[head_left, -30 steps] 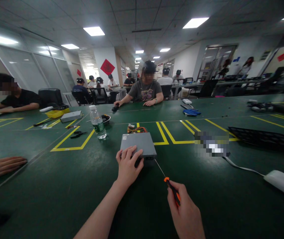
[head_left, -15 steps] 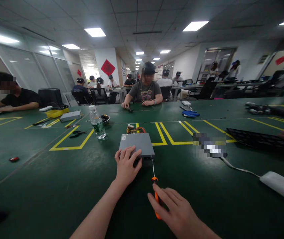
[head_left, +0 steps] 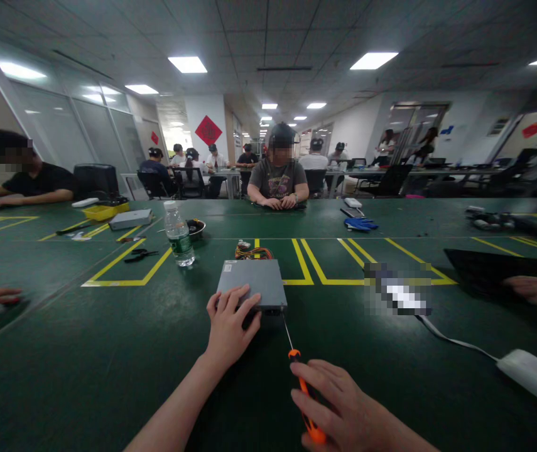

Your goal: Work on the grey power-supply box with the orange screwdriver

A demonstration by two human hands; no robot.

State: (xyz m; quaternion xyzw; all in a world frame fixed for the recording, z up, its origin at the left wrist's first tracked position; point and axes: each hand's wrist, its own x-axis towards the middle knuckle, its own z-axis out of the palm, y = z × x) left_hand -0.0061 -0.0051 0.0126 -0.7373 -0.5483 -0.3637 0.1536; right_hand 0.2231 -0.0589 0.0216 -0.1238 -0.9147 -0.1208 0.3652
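A grey metal computer power supply (head_left: 253,276) lies flat on the green table, its bundle of coloured cables (head_left: 252,251) at the far side. My left hand (head_left: 234,320) grips its near left part, fingers spread over the top and thumb at the front face. In my right hand (head_left: 336,402) is an orange and black screwdriver (head_left: 306,402), held along the handle. Its thin shaft slants up to the near right corner of the power supply, where the tip touches or nearly touches the front face. What the tip meets is too small to make out.
Left of the power supply stands a water bottle (head_left: 179,235), with a round bowl (head_left: 196,229) behind it and black pliers (head_left: 141,255) beside it. A pixelated device (head_left: 397,289) with a cable to a white block (head_left: 532,376) lies right. Other people's hands reach in at both sides.
The screwdriver handle has swung nearer and to the right, its shaft more slanted. Another person's hand has appeared at the left, over the small red object. The person opposite has brought both hands together.
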